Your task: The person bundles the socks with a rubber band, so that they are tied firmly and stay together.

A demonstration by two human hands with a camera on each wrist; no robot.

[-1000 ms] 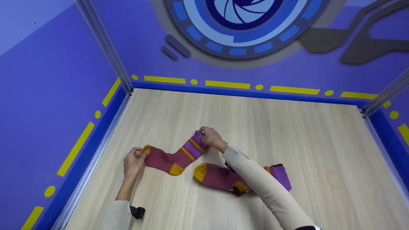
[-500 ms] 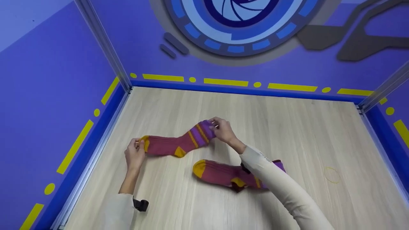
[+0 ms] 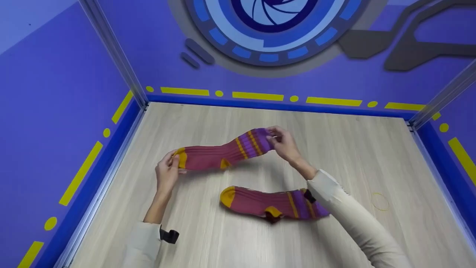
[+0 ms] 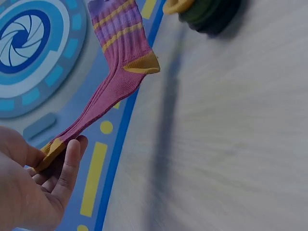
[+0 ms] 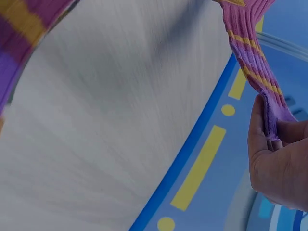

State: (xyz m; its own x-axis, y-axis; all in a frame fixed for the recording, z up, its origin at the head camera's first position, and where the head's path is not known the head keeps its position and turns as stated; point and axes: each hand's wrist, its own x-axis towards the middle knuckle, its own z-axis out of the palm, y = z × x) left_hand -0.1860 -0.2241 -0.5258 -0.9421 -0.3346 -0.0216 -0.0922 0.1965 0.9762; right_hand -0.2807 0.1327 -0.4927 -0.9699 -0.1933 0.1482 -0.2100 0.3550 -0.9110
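Note:
A ribbed sock (image 3: 204, 157), dusty red with a yellow toe and heel and a purple striped cuff, is stretched between my two hands above the table. My left hand (image 3: 167, 173) pinches its yellow toe; in the left wrist view thumb and fingers close on the toe tip (image 4: 50, 153). At the other end my right hand (image 3: 285, 144) pinches the purple cuff (image 5: 278, 109). A matching sock (image 3: 249, 201) lies flat below, toe to the left, with part of its cuff end hidden behind my right sleeve. Dark red fabric shows under its heel.
A thin yellow rubber band (image 3: 380, 201) lies on the wooden table (image 3: 334, 149) at the right. Blue printed walls (image 3: 55, 111) with metal corner posts enclose the left, back and right sides.
Both hands have moved up and to the right with the sock, lifting it away from the table. The sock has gone from bent to nearly straight. The second sock stays on the table.

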